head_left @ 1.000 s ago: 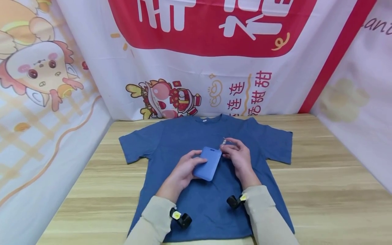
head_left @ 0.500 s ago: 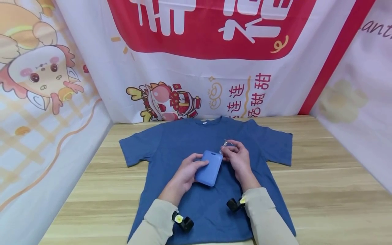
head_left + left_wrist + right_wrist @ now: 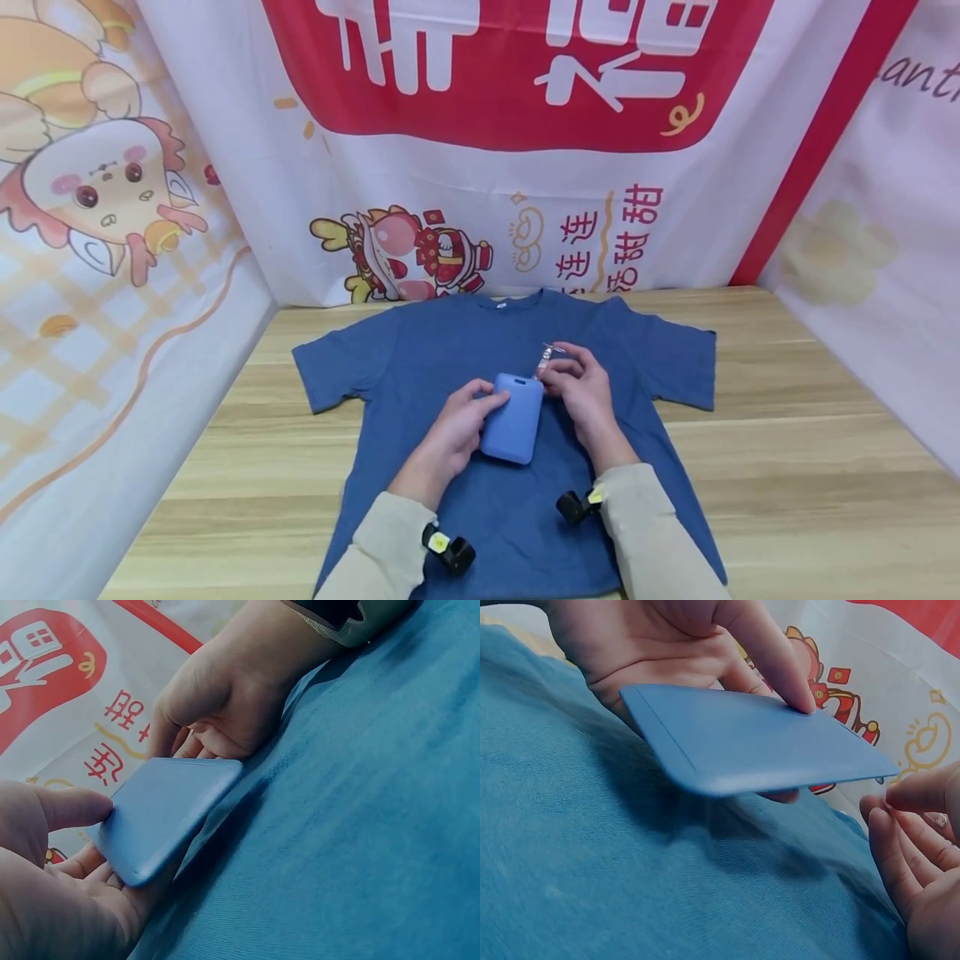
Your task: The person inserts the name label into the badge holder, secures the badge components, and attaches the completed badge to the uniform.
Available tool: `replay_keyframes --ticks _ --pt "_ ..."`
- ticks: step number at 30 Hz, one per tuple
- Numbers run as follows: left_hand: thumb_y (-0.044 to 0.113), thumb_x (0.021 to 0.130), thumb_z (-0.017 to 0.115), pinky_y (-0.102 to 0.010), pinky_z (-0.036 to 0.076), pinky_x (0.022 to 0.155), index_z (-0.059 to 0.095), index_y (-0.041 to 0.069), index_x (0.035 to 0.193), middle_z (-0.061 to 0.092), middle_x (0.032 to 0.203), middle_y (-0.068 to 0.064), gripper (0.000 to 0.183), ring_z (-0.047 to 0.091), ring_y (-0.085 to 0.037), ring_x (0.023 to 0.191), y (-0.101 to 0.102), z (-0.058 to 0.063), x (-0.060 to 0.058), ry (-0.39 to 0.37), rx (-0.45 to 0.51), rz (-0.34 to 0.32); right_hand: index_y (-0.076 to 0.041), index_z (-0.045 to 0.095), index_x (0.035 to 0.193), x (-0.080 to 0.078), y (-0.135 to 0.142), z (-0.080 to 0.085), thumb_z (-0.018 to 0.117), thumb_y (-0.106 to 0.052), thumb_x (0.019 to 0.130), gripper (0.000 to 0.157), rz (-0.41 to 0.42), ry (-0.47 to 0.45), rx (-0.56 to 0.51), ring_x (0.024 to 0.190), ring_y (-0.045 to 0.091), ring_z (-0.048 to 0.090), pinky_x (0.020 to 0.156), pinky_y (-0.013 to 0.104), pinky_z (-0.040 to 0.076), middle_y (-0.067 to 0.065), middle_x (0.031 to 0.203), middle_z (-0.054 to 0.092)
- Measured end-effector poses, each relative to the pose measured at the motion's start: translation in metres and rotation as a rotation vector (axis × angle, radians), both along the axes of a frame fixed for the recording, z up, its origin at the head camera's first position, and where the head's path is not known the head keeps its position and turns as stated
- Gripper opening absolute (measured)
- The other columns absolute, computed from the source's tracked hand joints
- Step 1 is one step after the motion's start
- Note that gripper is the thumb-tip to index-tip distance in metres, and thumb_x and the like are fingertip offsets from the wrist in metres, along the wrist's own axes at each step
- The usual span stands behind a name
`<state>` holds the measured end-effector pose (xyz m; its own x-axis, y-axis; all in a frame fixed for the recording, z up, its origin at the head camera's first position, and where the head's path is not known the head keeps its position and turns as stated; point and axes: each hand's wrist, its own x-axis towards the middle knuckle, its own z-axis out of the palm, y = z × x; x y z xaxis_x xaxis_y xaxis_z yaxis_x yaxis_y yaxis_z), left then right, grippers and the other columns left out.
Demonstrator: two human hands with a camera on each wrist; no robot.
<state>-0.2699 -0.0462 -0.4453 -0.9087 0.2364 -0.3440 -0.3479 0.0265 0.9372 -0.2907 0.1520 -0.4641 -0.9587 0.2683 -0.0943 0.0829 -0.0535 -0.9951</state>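
Observation:
My left hand [image 3: 453, 425] holds a blue card holder [image 3: 513, 429] from its left side, the thumb lying on its face. A small slot shows at the holder's top edge. At the holder's upper right corner, my right hand [image 3: 583, 392] pinches a small clear strap clip with a metal end [image 3: 547, 358]. In the right wrist view, the right thumb and a finger [image 3: 881, 817] meet just by the holder's corner; whether the clip is attached cannot be told. Beneath both hands a blue T-shirt [image 3: 435, 350] lies spread out flat.
The shirt lies on a wood-grain table [image 3: 787, 433], which shows on both sides. A white and red printed cloth [image 3: 435, 175] hangs behind, and printed cloths [image 3: 97, 333] also stand left and right. Small black cameras [image 3: 453, 554] are strapped to both wrists.
The card holder has turned more upright and come slightly closer to me, with the left hand following. The right fingers have shifted slightly on the clip, and the head view has tilted a little.

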Motion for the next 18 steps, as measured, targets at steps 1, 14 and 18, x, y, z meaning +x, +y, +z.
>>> replay_keyframes --ticks 1,14,18 --pt "0.028 0.107 0.068 -0.035 0.052 0.082 0.06 0.01 0.122 0.056 0.137 -0.014 0.025 0.06 -0.027 0.108 0.0001 0.0004 0.0003 0.0 0.0 -0.002 -0.016 0.06 0.15 0.0002 0.0001 -0.0002 0.076 -0.006 0.098 0.055 0.006 -0.002 0.006 0.087 0.013 0.074 0.078 0.027 0.064 0.005 0.108 0.077" --pt "0.023 0.108 0.067 -0.035 0.057 0.079 0.06 0.009 0.136 0.066 0.135 -0.015 0.033 0.066 -0.024 0.105 -0.0017 -0.0015 0.0042 0.001 0.001 -0.058 -0.018 0.063 0.146 0.0006 0.0005 -0.0008 0.07 -0.009 0.104 0.044 0.063 -0.002 -0.032 0.089 0.014 0.075 0.08 0.028 0.062 0.003 0.107 0.078" --pt "0.022 0.108 0.066 -0.037 0.059 0.081 0.058 0.013 0.149 0.069 0.14 -0.016 0.043 0.069 -0.023 0.11 -0.001 -0.0018 0.0036 0.008 0.005 -0.067 -0.018 0.063 0.146 0.0012 0.0001 0.0005 0.07 -0.01 0.104 0.043 0.085 -0.023 -0.03 0.091 0.013 0.075 0.082 0.027 0.062 0.002 0.106 0.078"
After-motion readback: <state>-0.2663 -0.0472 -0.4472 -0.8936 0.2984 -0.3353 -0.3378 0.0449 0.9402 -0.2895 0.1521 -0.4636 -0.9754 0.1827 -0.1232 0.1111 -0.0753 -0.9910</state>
